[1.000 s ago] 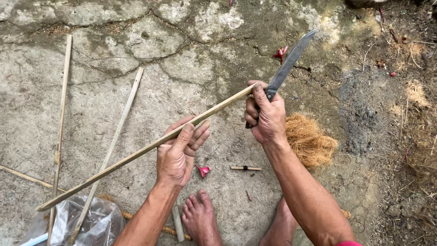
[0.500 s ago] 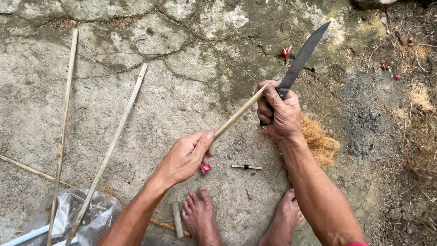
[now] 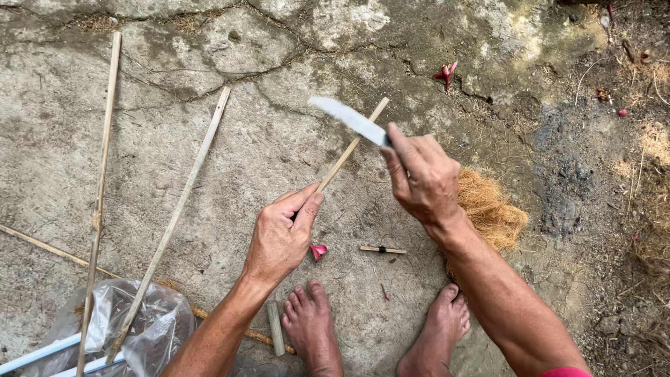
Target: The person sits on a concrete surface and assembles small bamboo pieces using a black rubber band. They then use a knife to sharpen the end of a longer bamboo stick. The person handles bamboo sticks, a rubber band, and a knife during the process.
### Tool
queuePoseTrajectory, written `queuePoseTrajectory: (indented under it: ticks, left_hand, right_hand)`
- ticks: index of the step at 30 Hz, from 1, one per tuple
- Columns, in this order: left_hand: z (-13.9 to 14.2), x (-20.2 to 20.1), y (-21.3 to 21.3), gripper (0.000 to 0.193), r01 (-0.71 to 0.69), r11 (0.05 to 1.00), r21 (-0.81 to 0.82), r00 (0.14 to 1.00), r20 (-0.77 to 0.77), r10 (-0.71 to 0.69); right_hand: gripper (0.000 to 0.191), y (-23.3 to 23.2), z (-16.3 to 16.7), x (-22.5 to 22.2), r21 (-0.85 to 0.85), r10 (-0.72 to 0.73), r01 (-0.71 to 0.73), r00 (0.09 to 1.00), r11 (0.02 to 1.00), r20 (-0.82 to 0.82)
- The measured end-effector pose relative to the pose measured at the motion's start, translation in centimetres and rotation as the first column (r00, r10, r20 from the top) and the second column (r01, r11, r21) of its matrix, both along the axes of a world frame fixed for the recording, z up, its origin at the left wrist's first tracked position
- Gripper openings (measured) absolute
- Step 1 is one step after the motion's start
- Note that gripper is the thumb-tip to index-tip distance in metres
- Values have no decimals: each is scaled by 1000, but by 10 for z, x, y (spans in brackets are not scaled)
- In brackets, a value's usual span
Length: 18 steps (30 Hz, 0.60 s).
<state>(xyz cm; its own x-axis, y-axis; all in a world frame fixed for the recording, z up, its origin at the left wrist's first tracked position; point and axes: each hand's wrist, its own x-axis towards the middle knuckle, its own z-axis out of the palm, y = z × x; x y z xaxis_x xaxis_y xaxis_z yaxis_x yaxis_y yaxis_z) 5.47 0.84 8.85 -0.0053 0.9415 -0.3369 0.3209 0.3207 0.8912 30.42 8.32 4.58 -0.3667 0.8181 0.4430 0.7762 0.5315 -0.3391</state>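
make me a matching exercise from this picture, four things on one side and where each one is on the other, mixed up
Things:
1. knife
2. bamboo strip
3. clear plastic bag
4. brown fibre tuft

Places:
A. on the ground behind the right wrist
B. in the left hand
C. bottom left corner of the view
D. in the right hand

Pairs: 1-D, 2-B, 3-C, 4-A
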Motion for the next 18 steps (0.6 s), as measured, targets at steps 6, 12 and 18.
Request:
queuePoseTrajectory:
  ticks: [6, 12, 18]
  left_hand:
    - [6, 5, 1, 32, 15, 999, 35, 999, -42, -14]
    - [11, 11, 6, 30, 0, 993, 116, 999, -47, 5]
    - [14, 10, 2, 29, 15, 997, 71, 998, -58, -11]
  right_hand:
    - [32, 10, -1, 14, 52, 74, -77, 996, 996, 52]
    - [34, 4, 5, 4, 95, 50, -52, 998, 994, 26]
    - [33, 13, -2, 20, 79, -55, 53, 998, 995, 23]
